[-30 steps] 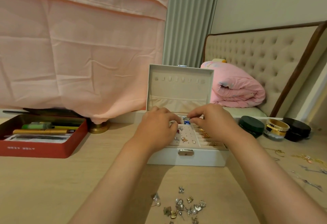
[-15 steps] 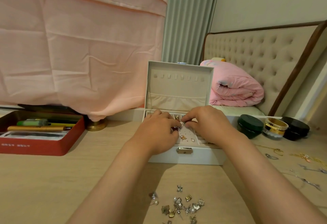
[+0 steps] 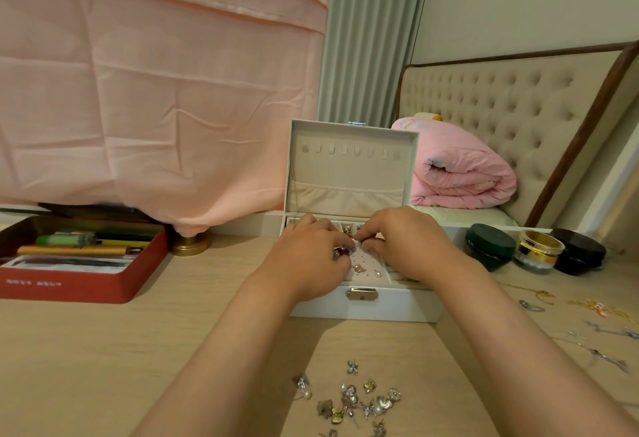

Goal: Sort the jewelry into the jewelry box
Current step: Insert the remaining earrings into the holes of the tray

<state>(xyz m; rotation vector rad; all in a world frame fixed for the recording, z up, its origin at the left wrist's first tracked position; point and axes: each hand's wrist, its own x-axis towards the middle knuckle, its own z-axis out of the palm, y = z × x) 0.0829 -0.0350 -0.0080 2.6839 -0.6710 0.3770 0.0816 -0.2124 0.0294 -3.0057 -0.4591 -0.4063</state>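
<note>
1. The box point(image 3: 397, 308) stands open on the table point(image 3: 103, 350).
2. Both the left hand point(image 3: 311, 258) and the right hand point(image 3: 413, 246) pinch one small stud point(image 3: 357, 245) over its holed pad point(image 3: 368, 260).
3. Loose jewelry point(image 3: 359, 398) lies before the box.

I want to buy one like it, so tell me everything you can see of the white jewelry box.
The jewelry box is white outside, lined in beige fabric, and stands on the wooden table. Its lid stands open, upright, with a row of hooks and a gathered pocket. A silver clasp sits on the front wall. Over its perforated panel, holding a few studs, the left hand and right hand pinch a small earring.
</note>
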